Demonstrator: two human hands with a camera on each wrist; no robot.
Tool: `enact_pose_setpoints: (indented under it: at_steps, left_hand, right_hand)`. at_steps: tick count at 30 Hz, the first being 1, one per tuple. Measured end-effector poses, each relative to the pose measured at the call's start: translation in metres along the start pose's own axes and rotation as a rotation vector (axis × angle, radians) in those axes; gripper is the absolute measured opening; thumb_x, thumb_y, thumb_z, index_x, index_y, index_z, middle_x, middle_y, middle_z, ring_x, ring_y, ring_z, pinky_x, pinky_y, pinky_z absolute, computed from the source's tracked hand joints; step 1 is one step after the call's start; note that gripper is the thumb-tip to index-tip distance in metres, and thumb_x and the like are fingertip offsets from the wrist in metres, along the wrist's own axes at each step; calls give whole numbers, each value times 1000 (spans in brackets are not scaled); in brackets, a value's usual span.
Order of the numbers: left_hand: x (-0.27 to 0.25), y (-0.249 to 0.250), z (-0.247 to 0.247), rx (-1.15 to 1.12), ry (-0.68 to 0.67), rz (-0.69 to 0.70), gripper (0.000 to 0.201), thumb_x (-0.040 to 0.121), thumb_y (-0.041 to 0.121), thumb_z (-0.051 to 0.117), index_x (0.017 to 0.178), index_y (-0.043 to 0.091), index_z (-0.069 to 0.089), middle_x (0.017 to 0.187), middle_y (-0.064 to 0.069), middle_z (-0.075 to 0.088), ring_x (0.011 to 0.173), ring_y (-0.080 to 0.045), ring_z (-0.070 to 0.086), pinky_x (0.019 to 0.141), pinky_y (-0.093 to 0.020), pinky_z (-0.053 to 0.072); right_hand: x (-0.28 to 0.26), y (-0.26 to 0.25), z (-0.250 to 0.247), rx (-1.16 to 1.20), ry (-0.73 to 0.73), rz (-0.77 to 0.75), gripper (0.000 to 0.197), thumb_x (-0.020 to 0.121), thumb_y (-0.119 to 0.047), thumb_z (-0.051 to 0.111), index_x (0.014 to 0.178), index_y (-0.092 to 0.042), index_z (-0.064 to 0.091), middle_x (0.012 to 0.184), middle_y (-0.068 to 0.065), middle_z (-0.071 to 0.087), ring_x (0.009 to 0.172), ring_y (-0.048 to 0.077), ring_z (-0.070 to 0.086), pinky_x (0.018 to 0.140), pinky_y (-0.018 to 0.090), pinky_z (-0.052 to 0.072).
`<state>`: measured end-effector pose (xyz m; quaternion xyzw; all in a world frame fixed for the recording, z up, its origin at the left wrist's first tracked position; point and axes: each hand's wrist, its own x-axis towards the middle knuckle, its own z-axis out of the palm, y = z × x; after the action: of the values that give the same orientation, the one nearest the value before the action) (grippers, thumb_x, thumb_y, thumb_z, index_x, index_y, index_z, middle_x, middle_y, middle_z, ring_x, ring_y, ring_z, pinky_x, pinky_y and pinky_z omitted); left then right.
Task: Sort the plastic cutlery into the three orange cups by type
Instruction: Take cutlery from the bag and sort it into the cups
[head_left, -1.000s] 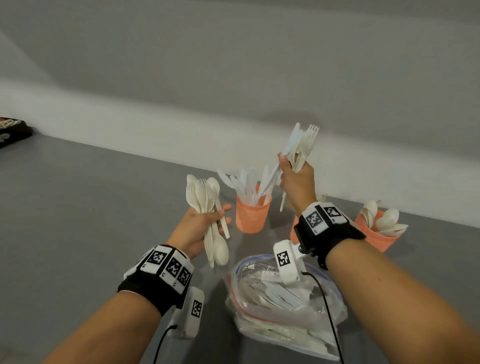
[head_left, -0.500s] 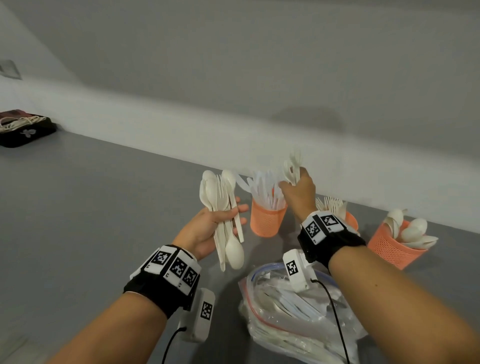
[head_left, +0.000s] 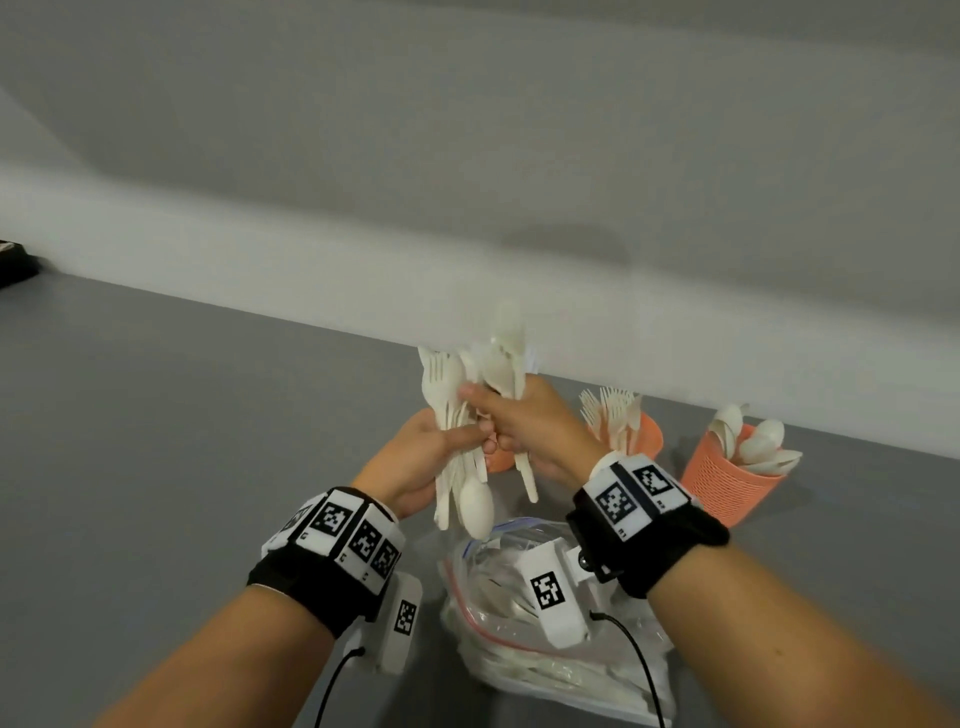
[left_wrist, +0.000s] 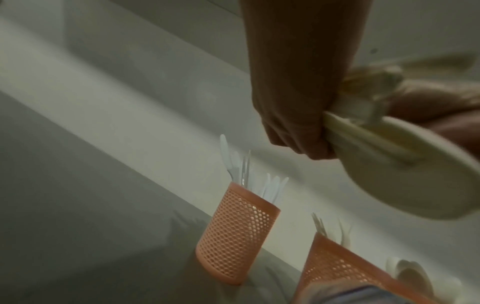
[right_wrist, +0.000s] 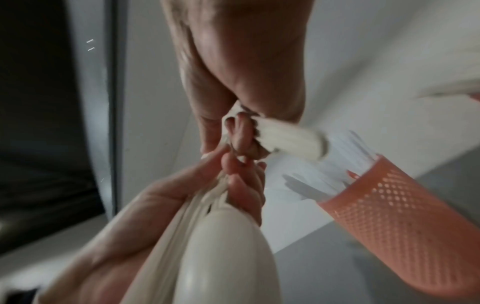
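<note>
My left hand (head_left: 415, 460) holds a bundle of white plastic forks and spoons (head_left: 457, 483) upright above the table. My right hand (head_left: 530, 421) has closed round a few pieces (head_left: 511, 358) on the bundle's right side; they are blurred, and one looks like a spoon. Three orange mesh cups stand behind the hands. The knife cup (left_wrist: 236, 236) is mostly hidden in the head view. To the right are the fork cup (head_left: 647, 434) and the spoon cup (head_left: 722, 480). In the right wrist view the knife cup (right_wrist: 405, 216) sits just beside my fingers.
A clear zip bag (head_left: 524, 629) with more white cutlery lies on the grey table (head_left: 182, 441) under my wrists. A white wall ledge (head_left: 260, 270) runs behind the cups. A dark object (head_left: 13, 265) sits at the far left edge.
My right hand has left the fork cup without its forks and moved left to the bundle, where it now grips a few pieces. The left hand has risen slightly with its bundle.
</note>
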<state>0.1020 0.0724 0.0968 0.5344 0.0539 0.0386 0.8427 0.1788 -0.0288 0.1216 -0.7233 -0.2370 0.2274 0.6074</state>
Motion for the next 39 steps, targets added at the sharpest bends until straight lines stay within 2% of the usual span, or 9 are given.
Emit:
enact_pose_setpoints:
  at_steps: [2, 5, 7, 10, 16, 24, 31, 35, 39]
  left_hand:
    - [-1, -1, 4, -45, -58, -31, 14, 92, 4, 46, 92, 4, 60, 61, -2, 63, 54, -9, 61, 55, -21, 53]
    - [2, -7, 8, -123, -43, -82, 17, 85, 19, 54, 96, 7, 58, 72, -3, 62, 60, -12, 61, 60, -24, 54]
    - [5, -11, 9, -206, -35, -117, 16, 83, 16, 55, 97, 9, 56, 70, -1, 59, 57, -11, 58, 56, -23, 52]
    - [8, -15, 13, -231, -50, -122, 11, 90, 8, 46, 94, 11, 57, 64, 2, 59, 55, -9, 57, 55, -22, 50]
    - [15, -21, 21, -226, -56, -112, 15, 93, 6, 44, 94, 11, 58, 72, -1, 64, 59, -11, 61, 57, -25, 54]
    - [25, -22, 22, -221, -39, -80, 17, 94, 4, 44, 91, 12, 58, 70, 1, 63, 59, -10, 60, 59, -24, 54]
    - [29, -25, 23, -244, -42, -76, 17, 92, 4, 47, 91, 13, 62, 74, -3, 65, 63, -14, 63, 58, -29, 54]
    - [32, -26, 21, -251, -107, -124, 13, 88, 11, 56, 99, 17, 57, 81, -2, 66, 70, -16, 64, 65, -34, 53]
    - [35, -28, 20, -252, -115, -137, 14, 87, 14, 55, 100, 17, 54, 80, 1, 65, 69, -14, 63, 65, -33, 52]
  right_hand:
    - [-1, 2, -11, 147, 83, 19, 19, 89, -26, 61, 79, -11, 60, 49, -4, 58, 42, 11, 49, 41, 18, 42]
    - [5, 3, -32, 351, 218, -21, 20, 94, -26, 53, 87, -8, 55, 77, 10, 62, 68, 21, 63, 66, 33, 55]
    - [8, 0, -51, 488, 328, -73, 16, 97, -21, 47, 89, -8, 48, 74, 8, 56, 58, 15, 61, 58, 29, 56]
    - [11, 0, -88, 372, 517, -209, 7, 98, -15, 44, 99, -8, 43, 67, 5, 53, 42, 7, 53, 45, 22, 49]
    - [31, 36, -135, 114, 762, -282, 14, 97, -10, 41, 108, -13, 49, 71, 0, 49, 59, 10, 48, 56, 15, 46]
    - [41, 65, -134, 86, 661, -224, 40, 83, -16, 68, 117, -14, 47, 104, 4, 54, 90, 13, 54, 70, 11, 45]
    - [37, 81, -134, -171, 658, -197, 23, 91, 3, 45, 111, -4, 55, 111, 4, 55, 106, 16, 52, 98, 30, 44]
    - [31, 66, -128, -370, 610, -305, 25, 89, 4, 46, 110, -6, 56, 122, 7, 54, 110, 8, 46, 93, 15, 33]
    - [14, 25, -101, -347, 433, -530, 18, 85, 1, 57, 96, -13, 61, 100, 1, 61, 86, 5, 56, 76, 12, 41]
